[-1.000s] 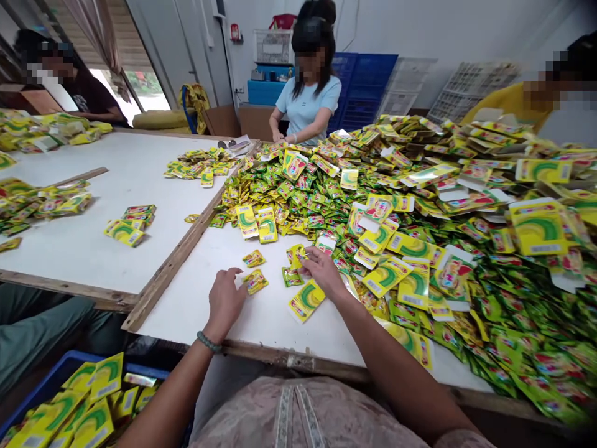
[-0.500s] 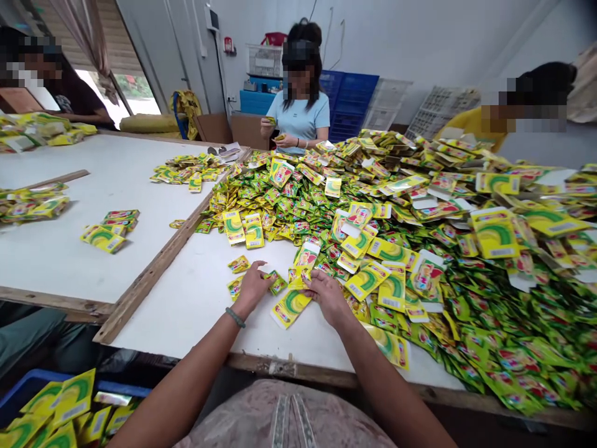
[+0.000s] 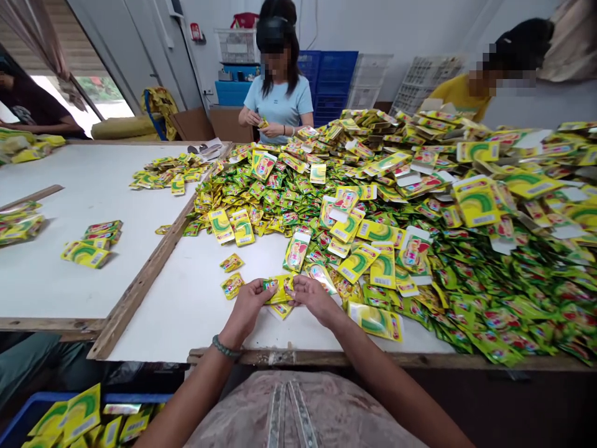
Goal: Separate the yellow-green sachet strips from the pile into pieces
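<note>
Two loose sachets (image 3: 231,285) lie near the left hand (image 3: 249,306) — heaped packets (image 3: 284,196) beyond.

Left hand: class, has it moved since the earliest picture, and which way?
Yes; judged against the wooden divider, the left hand has moved to the right, away from it, toward the right hand.

We are in a packing workshop: packets (image 3: 494,314) and small boxes (image 3: 476,200) heap a wood-edged worktop (image 3: 181,314), people (image 3: 280,99) sit or stand around, and blue crates (image 3: 336,81) line the wall (image 3: 392,25).
</note>
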A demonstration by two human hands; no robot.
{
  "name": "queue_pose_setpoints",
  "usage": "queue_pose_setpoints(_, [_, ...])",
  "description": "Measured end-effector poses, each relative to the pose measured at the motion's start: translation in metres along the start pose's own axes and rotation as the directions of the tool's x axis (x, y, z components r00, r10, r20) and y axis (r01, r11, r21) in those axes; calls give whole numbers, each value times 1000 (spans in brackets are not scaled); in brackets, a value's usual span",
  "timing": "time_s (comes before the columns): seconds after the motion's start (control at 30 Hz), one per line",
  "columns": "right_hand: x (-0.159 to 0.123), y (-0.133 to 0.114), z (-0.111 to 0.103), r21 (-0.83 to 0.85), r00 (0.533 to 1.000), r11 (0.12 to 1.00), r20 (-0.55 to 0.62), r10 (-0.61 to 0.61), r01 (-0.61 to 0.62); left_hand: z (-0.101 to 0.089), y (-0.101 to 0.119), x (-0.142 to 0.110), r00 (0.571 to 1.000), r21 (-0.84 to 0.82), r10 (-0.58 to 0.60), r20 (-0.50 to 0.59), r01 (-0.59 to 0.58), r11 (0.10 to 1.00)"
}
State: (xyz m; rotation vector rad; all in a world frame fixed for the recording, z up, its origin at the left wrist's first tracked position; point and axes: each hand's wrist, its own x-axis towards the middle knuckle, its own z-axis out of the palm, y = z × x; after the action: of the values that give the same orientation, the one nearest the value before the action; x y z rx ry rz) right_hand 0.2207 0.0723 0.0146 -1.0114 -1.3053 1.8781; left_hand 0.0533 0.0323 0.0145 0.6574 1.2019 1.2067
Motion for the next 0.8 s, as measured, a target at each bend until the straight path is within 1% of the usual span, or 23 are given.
queue_pose_setpoints(0.07, [-4,-2,1,-33,999,999,-33,-27,26,4,-2,4,1000,13,-9,-18,10,1000])
queue_pose_setpoints(0.1, [-5,-2,3,-45,998,998,-44,-42,40,6,-2,5,1000,21,-13,-7,14,1000])
queue_pose_setpoints(0.2, [-8,-4,3,-87,993,992,-70,-99,93,12,1,5,997,91,-18,73,12,996])
queue_pose_setpoints(0.23, [-9,-5,1,-105,987,988,-102,-122,111,14,3,4,997,137,-9,82,-2,991])
queue_pose_setpoints(0.27, [-10,-6,-2,-127,978,984,-152,-145,127,15,4,3,998,214,19,67,-33,976])
queue_pose_setpoints(0.3, [-10,-7,-7,-151,961,978,-216,-172,141,16,6,2,997,329,74,33,-80,941])
queue_pose_setpoints(0.33, [-11,-8,-12,-175,938,972,-283,-201,155,18,6,0,988,477,153,9,-139,868])
queue_pose_setpoints(0.37, [-13,-9,-18,-198,909,965,-344,-233,173,20,6,-3,970,636,243,13,-195,747])
queue_pose_setpoints(0.4, [-14,-10,-24,-215,880,957,-393,-267,194,21,5,-5,948,775,315,53,-238,586])
queue_pose_setpoints(0.43, [-16,-10,-29,-224,854,949,-427,-298,220,23,3,-7,929,870,349,118,-266,414])
queue_pose_setpoints(0.47, [-17,-10,-34,-226,835,943,-445,-323,244,25,0,-9,919,920,346,187,-288,267])
queue_pose_setpoints(0.5, [-19,-10,-37,-220,826,939,-451,-338,264,26,-2,-10,914,937,322,246,-309,165])
queue_pose_setpoints(0.53, [-20,-10,-40,-211,824,936,-447,-348,281,26,-4,-10,915,940,292,280,-322,110])
queue_pose_setpoints(0.57, [-22,-10,-42,-201,826,933,-436,-357,298,25,-4,-10,919,942,271,286,-321,94])
queue_pose_setpoints(0.6, [-23,-10,-43,-193,831,931,-419,-365,311,22,-3,-9,928,947,261,267,-303,109])
queue_pose_setpoints(0.63, [-25,-11,-44,-195,844,929,-391,-367,313,17,0,-7,941,952,256,224,-267,148])
queue_pose_setpoints(0.67, [-27,-13,-44,-215,861,927,-352,-367,307,11,4,-6,956,954,243,164,-217,207])
queue_pose_setpoints(0.73, [-31,-19,-42,-324,895,898,-233,-381,298,-4,17,-4,982,918,181,49,-115,379])
queue_pose_setpoints(0.77, [-32,-23,-40,-403,908,862,-146,-393,308,-11,24,-4,992,873,123,21,-79,481])
queue_pose_setpoints(0.8, [-33,-27,-36,-478,914,813,-48,-402,333,-18,32,-4,998,811,53,22,-49,583])
